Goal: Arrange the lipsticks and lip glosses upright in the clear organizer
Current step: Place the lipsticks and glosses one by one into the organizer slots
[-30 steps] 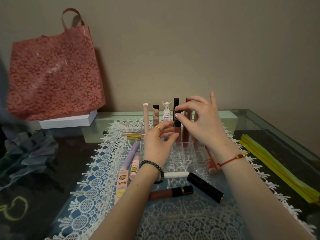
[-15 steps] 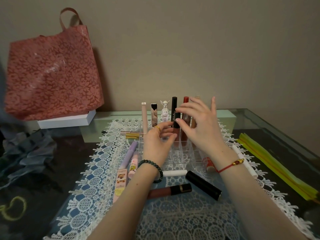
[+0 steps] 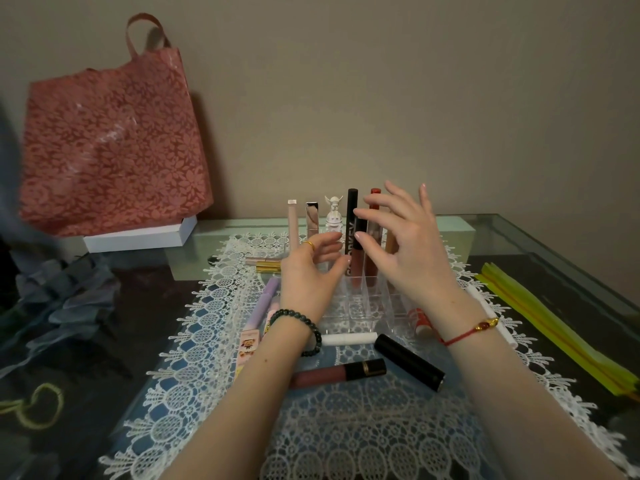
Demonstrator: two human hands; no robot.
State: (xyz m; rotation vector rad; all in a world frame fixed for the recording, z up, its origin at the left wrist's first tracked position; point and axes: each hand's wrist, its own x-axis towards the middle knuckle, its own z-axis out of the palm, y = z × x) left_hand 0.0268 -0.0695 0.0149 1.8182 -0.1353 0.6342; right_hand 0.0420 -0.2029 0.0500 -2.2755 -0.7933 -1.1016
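The clear organizer [image 3: 360,308] stands on the lace mat [image 3: 346,427]. Upright in its back row are a pink slim tube [image 3: 292,220], a silver-capped lipstick [image 3: 312,216], a white figurine-topped tube [image 3: 333,216], a tall black-capped gloss [image 3: 352,216] and a red-capped gloss [image 3: 374,194]. A shorter black-capped brown gloss [image 3: 358,252] stands in front of them. My right hand [image 3: 405,251] hovers beside these glosses with fingers spread, holding nothing. My left hand [image 3: 311,271] is at the organizer's left side, fingers relaxed.
Lying on the mat are a black lipstick [image 3: 408,365], a mauve gloss [image 3: 339,374], a white tube [image 3: 349,339], a purple tube [image 3: 268,296], a pink carton [image 3: 249,348] and gold tubes [image 3: 266,265]. A red bag [image 3: 110,147] stands far left, yellow strips [image 3: 554,334] lie right.
My right hand lowered the black-capped brown gloss into the organizer and let go, its fingers spreading. My left hand stayed by the organizer's left side.
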